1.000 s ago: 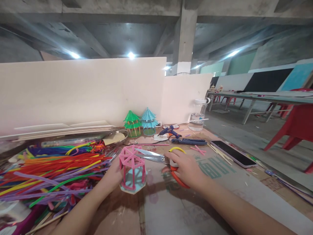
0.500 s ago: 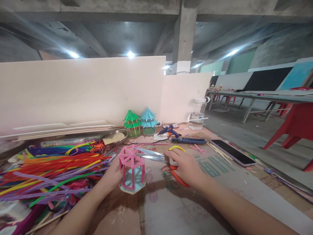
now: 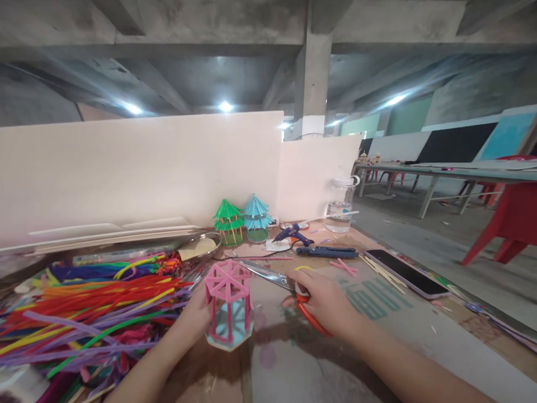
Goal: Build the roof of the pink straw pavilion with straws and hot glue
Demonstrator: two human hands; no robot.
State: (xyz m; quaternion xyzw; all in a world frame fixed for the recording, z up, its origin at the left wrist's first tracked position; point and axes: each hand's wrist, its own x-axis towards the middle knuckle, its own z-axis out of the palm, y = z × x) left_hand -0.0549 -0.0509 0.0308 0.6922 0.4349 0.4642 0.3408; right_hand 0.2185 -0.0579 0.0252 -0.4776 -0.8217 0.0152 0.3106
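Observation:
My left hand [image 3: 200, 308] is closed around the far left side of a small pavilion frame [image 3: 229, 283], with its fingers partly hidden behind it. The frame has pink fuzzy posts and a spoked pink top on a light blue, many-sided base. In my right hand [image 3: 321, 296] is a pair of scissors [image 3: 268, 275] with orange and yellow handles. Their blades point left, and the tips reach the right edge of the pink top; whether they touch it I cannot tell.
Colourful pipe cleaners [image 3: 100, 308] are heaped at the left. Behind stand a green pavilion [image 3: 229, 222], a blue pavilion [image 3: 256, 218], a glue gun [image 3: 292, 234] and a water bottle [image 3: 339, 207]. Dark blue pliers [image 3: 327, 252], sticks [image 3: 384, 274] and a phone [image 3: 406, 272] lie at the right.
The whole view has shifted, with everything sitting slightly lower in the picture. The scissor blades look closer together than before. Both hands keep their holds.

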